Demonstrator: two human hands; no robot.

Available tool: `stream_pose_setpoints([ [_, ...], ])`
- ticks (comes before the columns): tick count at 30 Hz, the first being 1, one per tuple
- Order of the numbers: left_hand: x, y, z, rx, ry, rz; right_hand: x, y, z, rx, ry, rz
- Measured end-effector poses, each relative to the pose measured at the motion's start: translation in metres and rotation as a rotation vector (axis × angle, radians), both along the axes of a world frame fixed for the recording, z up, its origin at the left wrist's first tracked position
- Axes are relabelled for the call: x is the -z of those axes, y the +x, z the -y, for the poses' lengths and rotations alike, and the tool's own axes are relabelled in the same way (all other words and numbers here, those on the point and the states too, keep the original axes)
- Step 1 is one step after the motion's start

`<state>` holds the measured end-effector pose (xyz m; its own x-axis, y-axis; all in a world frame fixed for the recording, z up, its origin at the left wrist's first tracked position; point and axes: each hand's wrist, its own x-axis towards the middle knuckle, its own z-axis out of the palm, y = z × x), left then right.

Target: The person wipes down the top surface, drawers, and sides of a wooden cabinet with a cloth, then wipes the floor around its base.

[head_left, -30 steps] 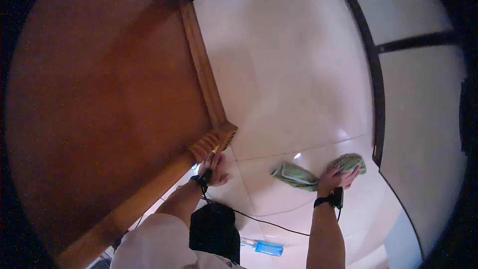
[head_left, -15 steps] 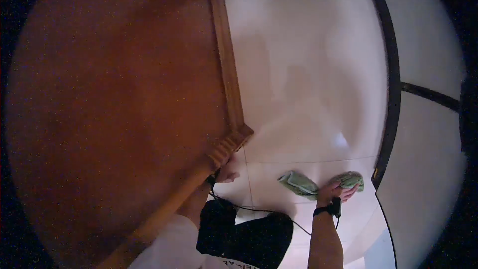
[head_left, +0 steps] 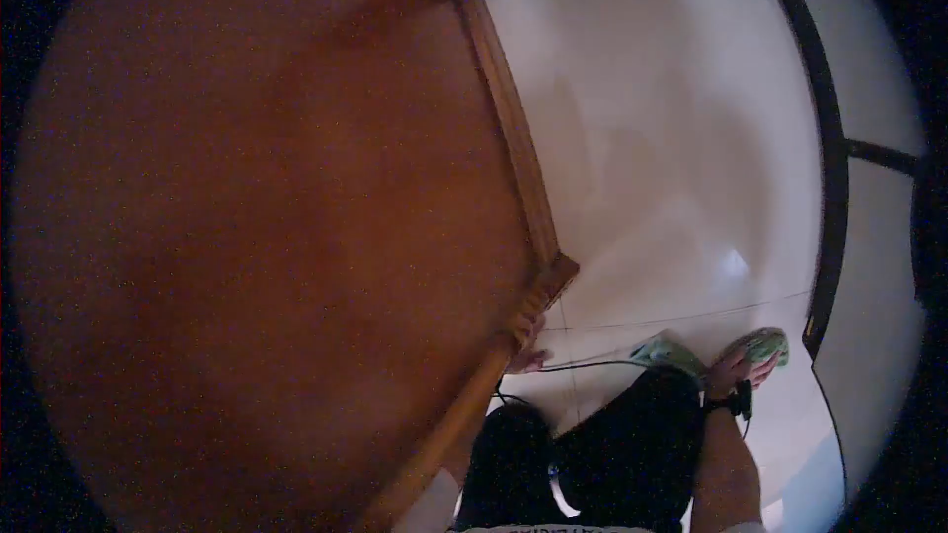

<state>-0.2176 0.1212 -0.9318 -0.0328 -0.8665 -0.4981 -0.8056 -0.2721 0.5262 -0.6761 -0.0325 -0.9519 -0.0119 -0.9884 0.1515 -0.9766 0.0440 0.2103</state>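
My right hand (head_left: 743, 371) presses down on one bunched end of a green cloth (head_left: 765, 343) on the tiled floor, its fingers wrapped over it. The other part of the cloth lies to the left, partly hidden by my dark-clothed knee. My left hand (head_left: 528, 347) is at the carved corner of a brown wooden piece (head_left: 538, 311), partly hidden behind its edge. How its fingers are placed there is not clear. A dark band with a small device and a cable sits on my right wrist.
A large brown wooden surface (head_left: 296, 217) fills the left side. Pale glossy floor (head_left: 652, 138) stretches ahead, bordered on the right by a dark strip (head_left: 834, 188) and pale panels. A black cable (head_left: 592, 364) runs between my arms, over my legs (head_left: 622, 444).
The view has shifted, so the wooden corner and both hands appear further right. My knees have come forward, now covering part of the cloth. My right hand stays on the cloth.
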Motion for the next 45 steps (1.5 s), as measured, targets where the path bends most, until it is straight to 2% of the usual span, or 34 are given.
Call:
stream_pose_setpoints([
  [8,-0.009,-0.007,-0.009,0.018,-0.033,0.131,0.006,-0.007,-0.004,0.036,0.052,0.021],
  [17,0.003,-0.011,-0.008,-0.003,-0.174,0.224,0.010,-0.008,-0.015,0.038,0.070,0.025],
  [19,0.004,-0.007,-0.007,0.126,-0.262,0.390,0.012,-0.009,-0.019,0.041,0.067,0.024],
  [21,-0.003,0.000,-0.003,0.520,-0.327,0.760,0.011,-0.010,-0.018,0.045,0.064,0.029],
  [22,0.003,-0.012,-0.022,0.384,-0.271,0.576,0.013,-0.009,-0.015,0.042,0.065,0.033],
  [25,-0.009,-0.026,-0.013,0.354,-0.032,0.579,0.014,-0.017,-0.016,0.038,0.056,0.041],
  [26,-0.011,-0.025,-0.012,0.298,-0.068,0.522,0.015,-0.019,-0.016,0.031,0.056,0.038],
  [29,-0.005,-0.025,-0.018,0.264,-0.287,0.600,0.016,-0.026,-0.019,0.038,0.057,0.054],
  [30,-0.005,-0.024,-0.020,0.304,-0.247,0.637,0.015,-0.028,-0.021,0.043,0.054,0.061],
  [32,-0.004,-0.028,-0.031,0.249,-0.181,0.511,0.014,-0.032,-0.022,0.052,0.069,0.073],
  [33,-0.001,-0.027,-0.037,0.144,-0.162,0.347,0.014,-0.031,-0.021,0.059,0.067,0.076],
  [35,0.000,-0.025,-0.037,0.167,-0.158,0.331,0.014,-0.031,-0.017,0.071,0.061,0.081],
  [37,-0.004,-0.020,-0.031,0.432,-0.194,0.611,0.016,-0.031,-0.016,0.083,0.055,0.086],
  [39,0.010,-0.021,-0.035,0.243,0.050,0.451,0.012,-0.027,-0.011,0.083,0.038,0.085],
  [41,-0.005,-0.017,-0.018,0.249,0.047,0.366,0.011,-0.018,0.000,0.097,0.032,0.081],
  [42,-0.020,-0.017,0.000,0.198,0.091,0.295,0.002,-0.008,0.006,0.265,0.102,0.126],
  [43,-0.044,-0.023,-0.001,0.116,0.132,0.279,0.011,-0.011,0.006,0.222,0.087,0.186],
  [45,-0.035,-0.023,-0.007,0.215,0.241,0.389,0.020,-0.021,0.004,0.186,0.056,0.216],
])
